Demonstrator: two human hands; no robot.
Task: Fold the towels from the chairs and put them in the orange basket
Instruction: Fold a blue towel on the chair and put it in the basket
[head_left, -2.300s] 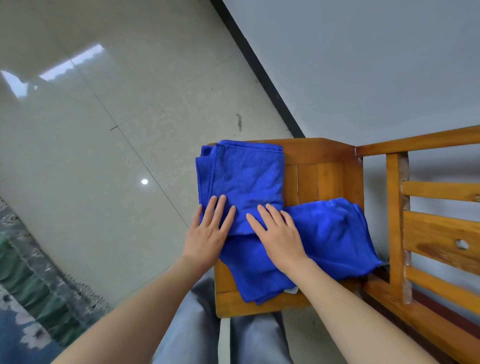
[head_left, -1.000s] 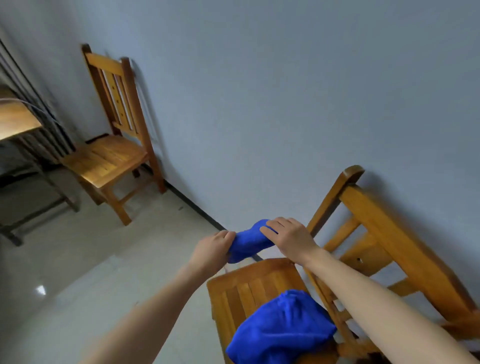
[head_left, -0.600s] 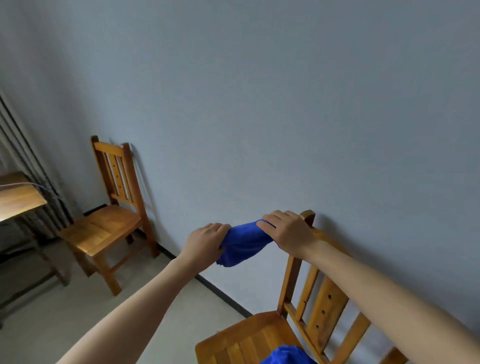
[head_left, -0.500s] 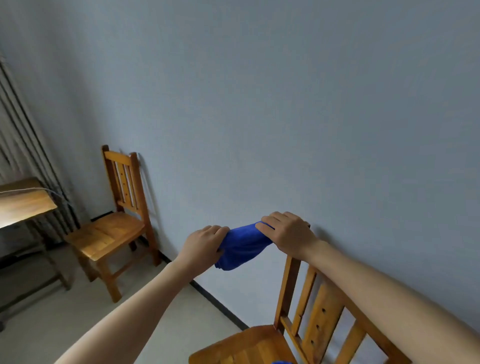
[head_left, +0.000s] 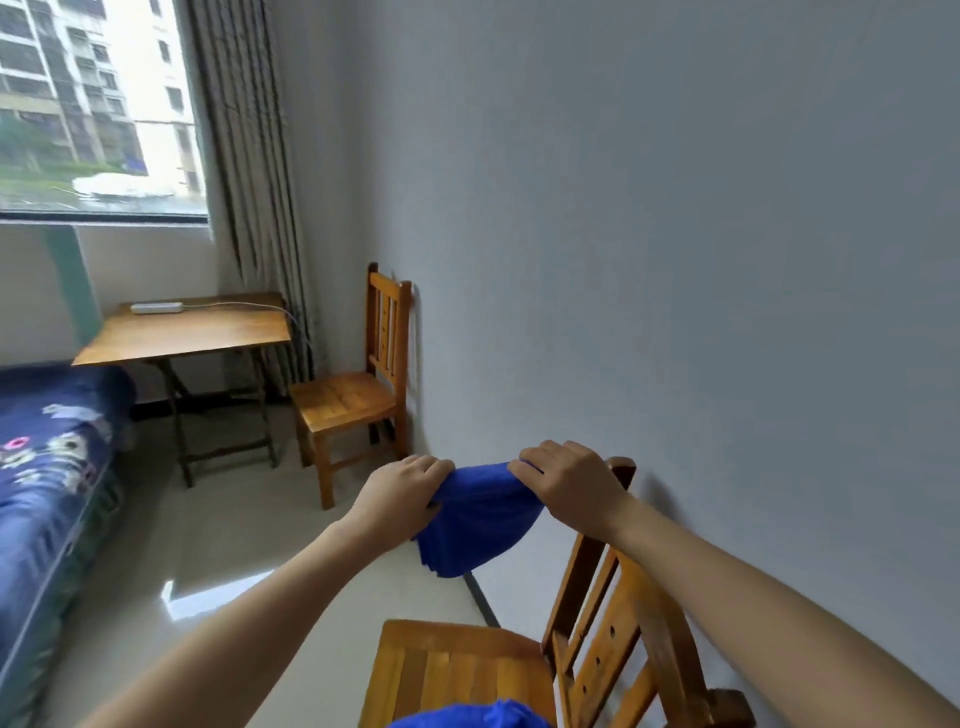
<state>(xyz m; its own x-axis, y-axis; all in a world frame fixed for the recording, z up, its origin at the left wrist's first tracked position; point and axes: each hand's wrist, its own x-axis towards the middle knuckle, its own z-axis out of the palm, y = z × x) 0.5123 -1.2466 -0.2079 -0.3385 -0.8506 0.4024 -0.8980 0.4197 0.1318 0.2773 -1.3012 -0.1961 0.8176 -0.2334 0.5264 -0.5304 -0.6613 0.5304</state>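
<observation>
A power strip (head_left: 156, 307) lies on the table (head_left: 208, 335).

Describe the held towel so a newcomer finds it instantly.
Along the grey wall, find the near chair at the bottom. Level with its backrest top, a folded blue towel hangs between the left hand and right hand; the other blue towel lies on the seat.

Bottom edge is cutting off a second blue towel (head_left: 470, 716) on the near chair (head_left: 457, 670), only its top showing. Fingertips of the left hand (head_left: 400, 499) and right hand (head_left: 571, 488) are disappearing into the held towel (head_left: 475, 525). Left edge is cropping the bed (head_left: 47, 467). White item (head_left: 156, 307) on the desk (head_left: 197, 332) is showing too small to identify.
</observation>
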